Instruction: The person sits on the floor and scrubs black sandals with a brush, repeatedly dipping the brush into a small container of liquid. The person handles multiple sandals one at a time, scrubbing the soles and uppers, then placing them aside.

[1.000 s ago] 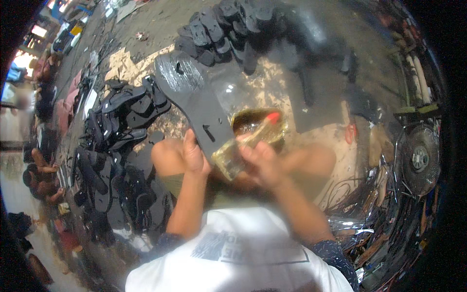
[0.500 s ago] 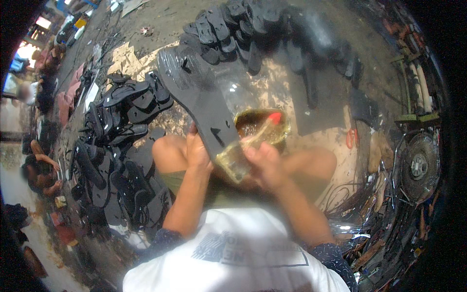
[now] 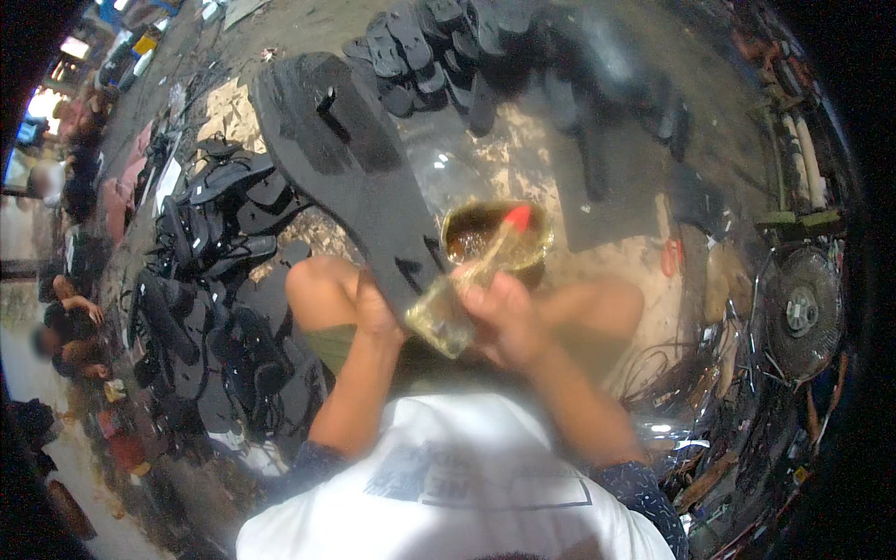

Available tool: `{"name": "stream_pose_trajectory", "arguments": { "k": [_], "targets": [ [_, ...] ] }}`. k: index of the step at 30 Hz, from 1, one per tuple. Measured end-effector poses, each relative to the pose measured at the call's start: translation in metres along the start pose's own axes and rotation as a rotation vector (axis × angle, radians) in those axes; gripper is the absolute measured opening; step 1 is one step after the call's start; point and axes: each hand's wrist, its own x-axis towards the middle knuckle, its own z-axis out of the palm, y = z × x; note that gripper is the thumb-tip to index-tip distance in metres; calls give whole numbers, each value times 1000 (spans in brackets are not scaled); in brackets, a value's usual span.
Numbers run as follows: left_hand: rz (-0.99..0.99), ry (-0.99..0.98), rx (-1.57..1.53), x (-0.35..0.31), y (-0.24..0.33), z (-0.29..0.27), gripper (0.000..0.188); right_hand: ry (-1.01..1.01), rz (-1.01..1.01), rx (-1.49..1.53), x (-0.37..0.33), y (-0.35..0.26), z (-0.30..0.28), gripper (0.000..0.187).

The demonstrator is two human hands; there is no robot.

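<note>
My left hand [image 3: 375, 313] grips a large dark grey sandal sole [image 3: 373, 187] by its near end, tilted up and away to the left. Short black strap ends poke through the sole at its far part and near the heel. My right hand [image 3: 504, 313] is closed around a glue-coated brush [image 3: 441, 322], its wide yellowish head at the sole's near edge; I cannot tell whether they touch. The red tip of its handle points away to the right. Just beyond this hand sits a glue-crusted bowl [image 3: 457, 224] holding amber glue.
Piled sandals and straps [image 3: 224, 205] lie on the left. Rows of dark soles [image 3: 420, 56] run along the far side. Right of the bowl are a dark sheet [image 3: 607, 201], red-handled scissors [image 3: 671, 257] and a fan [image 3: 801, 315]. A person [image 3: 75, 322] sits at far left.
The sole has tipped closer and swung left, with more of its face in view. Its far part looks matt where it was shiny. The brush has shifted slightly toward me, off the sole's heel.
</note>
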Motion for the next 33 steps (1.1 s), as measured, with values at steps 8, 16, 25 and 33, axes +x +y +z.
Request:
{"name": "stream_pose_trajectory", "arguments": {
  "k": [8,16,25,33],
  "targets": [
    [465,188,278,51,45,1,54,45,124,-494,3,-17,-15,36],
    [303,151,294,87,56,-81,46,281,14,-514,30,-13,-47,42],
    [320,115,447,36,56,-43,53,297,-441,-1774,77,-14,-179,28],
    [496,244,552,26,42,-44,70,348,-734,-1045,47,-47,-115,25]
  ]
}}
